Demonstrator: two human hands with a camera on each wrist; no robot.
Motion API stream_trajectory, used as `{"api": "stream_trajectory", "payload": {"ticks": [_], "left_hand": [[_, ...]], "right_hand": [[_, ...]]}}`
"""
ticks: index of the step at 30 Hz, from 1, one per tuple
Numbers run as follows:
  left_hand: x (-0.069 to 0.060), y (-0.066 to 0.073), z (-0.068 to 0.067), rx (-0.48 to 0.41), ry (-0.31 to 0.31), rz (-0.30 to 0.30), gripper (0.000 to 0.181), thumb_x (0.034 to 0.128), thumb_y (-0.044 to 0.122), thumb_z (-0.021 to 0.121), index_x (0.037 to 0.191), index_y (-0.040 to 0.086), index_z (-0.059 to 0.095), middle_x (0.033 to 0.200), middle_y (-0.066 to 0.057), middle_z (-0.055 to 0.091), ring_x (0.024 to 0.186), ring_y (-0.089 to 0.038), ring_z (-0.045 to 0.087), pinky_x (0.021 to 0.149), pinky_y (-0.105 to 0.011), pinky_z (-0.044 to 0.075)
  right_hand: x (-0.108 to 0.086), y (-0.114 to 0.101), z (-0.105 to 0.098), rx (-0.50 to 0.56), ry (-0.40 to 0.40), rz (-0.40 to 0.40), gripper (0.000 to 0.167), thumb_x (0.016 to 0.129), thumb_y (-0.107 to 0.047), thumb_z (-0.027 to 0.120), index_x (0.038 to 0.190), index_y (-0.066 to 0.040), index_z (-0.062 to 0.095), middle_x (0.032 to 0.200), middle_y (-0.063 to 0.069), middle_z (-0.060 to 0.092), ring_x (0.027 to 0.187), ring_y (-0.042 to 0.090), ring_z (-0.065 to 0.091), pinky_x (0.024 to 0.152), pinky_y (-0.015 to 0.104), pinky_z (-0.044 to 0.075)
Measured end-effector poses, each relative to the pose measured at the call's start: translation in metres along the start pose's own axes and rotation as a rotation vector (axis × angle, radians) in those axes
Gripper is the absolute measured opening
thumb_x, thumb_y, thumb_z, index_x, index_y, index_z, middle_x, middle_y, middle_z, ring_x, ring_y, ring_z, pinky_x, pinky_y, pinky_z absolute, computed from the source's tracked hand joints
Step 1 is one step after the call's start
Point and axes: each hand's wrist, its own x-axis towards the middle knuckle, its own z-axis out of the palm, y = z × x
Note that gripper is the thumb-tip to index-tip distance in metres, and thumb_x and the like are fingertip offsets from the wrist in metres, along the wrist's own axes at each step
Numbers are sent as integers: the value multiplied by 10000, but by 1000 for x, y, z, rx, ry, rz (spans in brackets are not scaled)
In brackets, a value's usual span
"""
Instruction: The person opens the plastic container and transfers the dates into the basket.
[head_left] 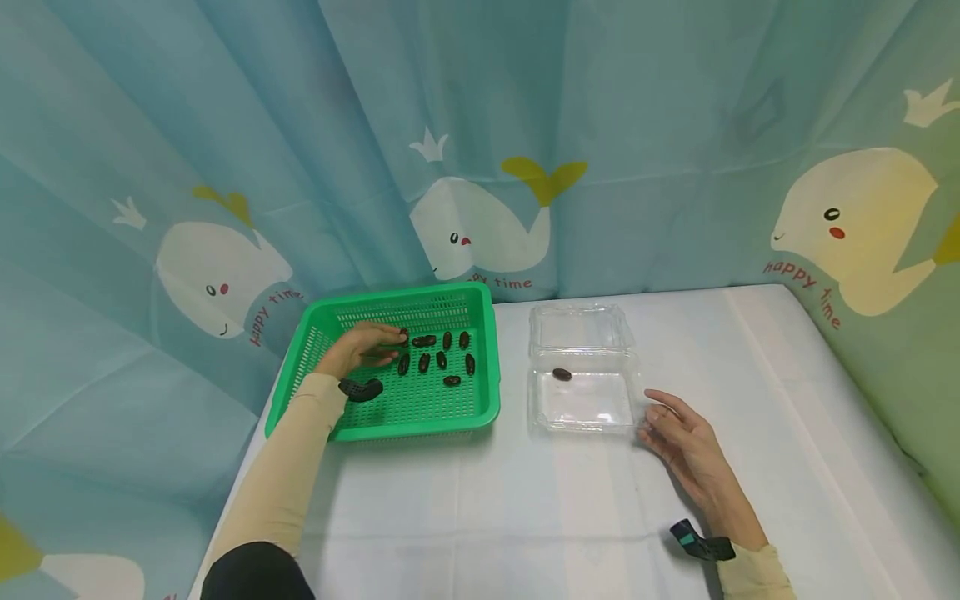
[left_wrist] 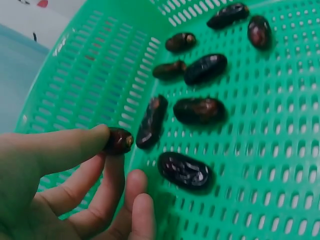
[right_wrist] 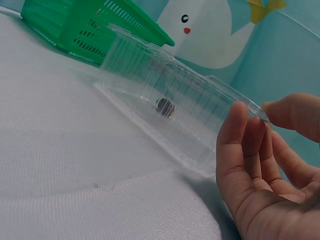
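My left hand [head_left: 362,346] reaches into a green plastic basket [head_left: 420,427] and pinches a dark brown date [left_wrist: 120,141] between thumb and fingertips. In the left wrist view that date is held beside the basket's sloping wall, close to another date [left_wrist: 151,122] on the bottom. Several more glossy dates [head_left: 441,360] lie spread over the basket floor. To the right stands a clear plastic clamshell box [head_left: 581,414] with its lid [head_left: 580,326] folded back. One date [head_left: 562,375] lies inside it. At the box's front right corner, my right hand [head_left: 686,442] pinches the rim between thumb and fingers.
A white cloth [head_left: 480,517] covers the table. Behind the basket and box hangs a blue-green curtain [head_left: 645,225] printed with whales, close to the table's back edge. It also runs along both sides.
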Motion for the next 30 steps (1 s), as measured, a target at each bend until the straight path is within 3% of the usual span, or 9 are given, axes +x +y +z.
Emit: {"api": "stream_trajectory", "payload": {"ticks": [7, 17, 24, 30], "left_hand": [[5, -7, -3, 14, 34, 3, 491, 1049, 176, 639, 1483, -23, 523, 950, 39, 678, 734, -76, 648, 748, -231, 579], [8, -11, 3, 38, 118, 28, 459, 1038, 157, 656, 1433, -53, 552, 916, 27, 658, 666, -66, 624, 697, -242, 559], [10, -14, 7, 92, 163, 49, 411, 1038, 174, 658, 1379, -46, 596, 1071, -42, 644, 661, -67, 617, 692, -250, 553], [8, -16, 11, 120, 180, 84, 386, 1042, 156, 649, 1355, -66, 602, 1337, -212, 613, 720, -84, 620, 715, -255, 563]], "right_hand": [[-1, -1, 0, 5, -11, -1, 327, 1048, 10, 560, 1306, -185, 611, 1017, -97, 662, 886, 38, 672, 821, 216, 612], [0, -1, 0, 0, -3, -4, 327, 1049, 6, 563, 1314, -178, 614, 1023, -89, 664, 890, 44, 673, 823, 217, 612], [0, -1, 1, 10, -8, -7, 324, 1049, 8, 561, 1320, -165, 609, 1024, -95, 663, 893, 38, 678, 825, 215, 612], [1, 0, 1, 24, -13, -12, 332, 1048, 14, 561, 1332, -150, 608, 1023, -94, 660, 892, 43, 676, 822, 214, 611]]}}
